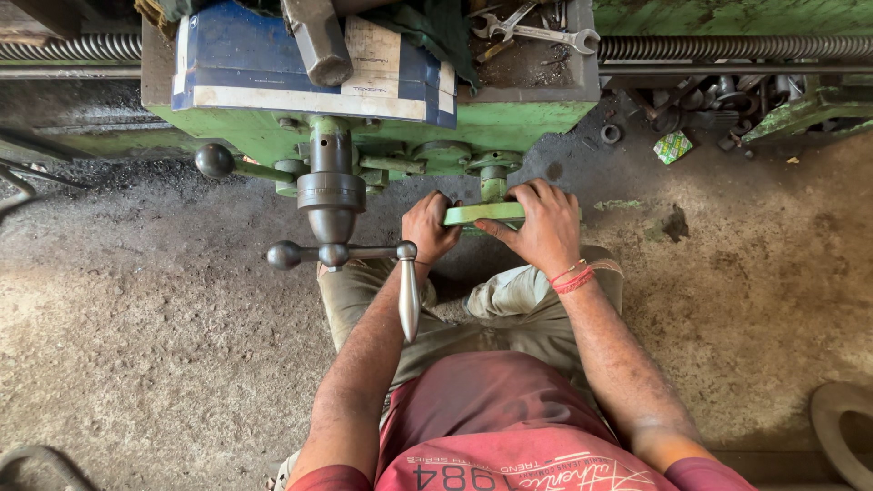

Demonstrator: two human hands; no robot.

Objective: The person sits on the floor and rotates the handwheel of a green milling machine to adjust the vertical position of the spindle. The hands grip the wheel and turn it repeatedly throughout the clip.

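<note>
Head view, left hand [429, 227] and right hand [543, 225], each grip closed on green lever [484, 214], spanners [536, 32] in machine tray [582, 86]

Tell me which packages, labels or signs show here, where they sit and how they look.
Flat blue and white cardboard box: lies on top of the green machine, rectangular, worn edges, a pale label patch on its lid.
Small green and white crumpled wrapper: lies on the dirty floor right of the machine.
No screens or signs show.

Both arms extend forward, elbows slightly bent. Left hand [428, 227] is curled closed, knuckles up. Right hand [542, 227] is closed likewise, fingers wrapped, beside it.
</note>
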